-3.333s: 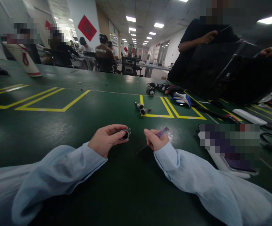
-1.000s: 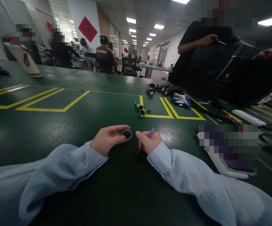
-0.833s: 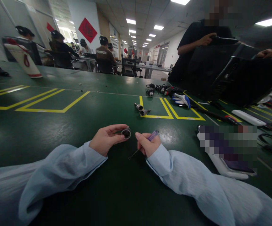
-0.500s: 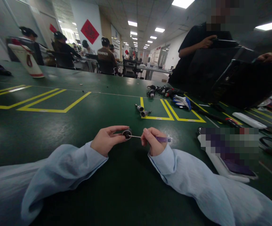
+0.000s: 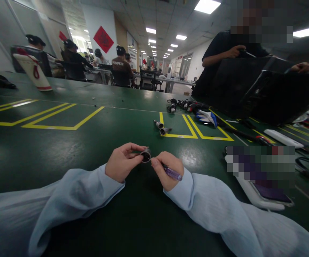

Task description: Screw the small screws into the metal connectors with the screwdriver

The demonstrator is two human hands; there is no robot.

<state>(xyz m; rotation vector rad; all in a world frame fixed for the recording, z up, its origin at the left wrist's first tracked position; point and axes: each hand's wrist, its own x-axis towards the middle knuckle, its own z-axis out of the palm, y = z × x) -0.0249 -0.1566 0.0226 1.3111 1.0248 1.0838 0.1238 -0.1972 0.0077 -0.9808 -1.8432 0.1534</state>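
Between the thumb and fingers of my left hand (image 5: 123, 161) is a small round metal connector shell (image 5: 145, 156), its dark open end turned toward my right hand. My right hand (image 5: 167, 169) is closed around a screwdriver (image 5: 173, 174) with a translucent purple handle. The thin shaft points left to the mouth of the shell; I cannot tell how deep the tip reaches. Beyond my hands, two similar metal connector shells (image 5: 165, 131) lie close together at the corner of a yellow tape outline.
Dark cables with metal connectors (image 5: 173, 107) and a blue-white glove (image 5: 207, 117) lie at the back right. Right of me are a phone (image 5: 274, 192) and a white bar (image 5: 283, 138). A co-worker (image 5: 224, 53) stands behind a large black case (image 5: 240, 82). A white cup-like container (image 5: 35, 73) stands back left.
My right hand has come closer to the shell, and the screwdriver's handle now slopes down to the right. The left hand has shifted slightly right, with the shell's mouth turned more into view.
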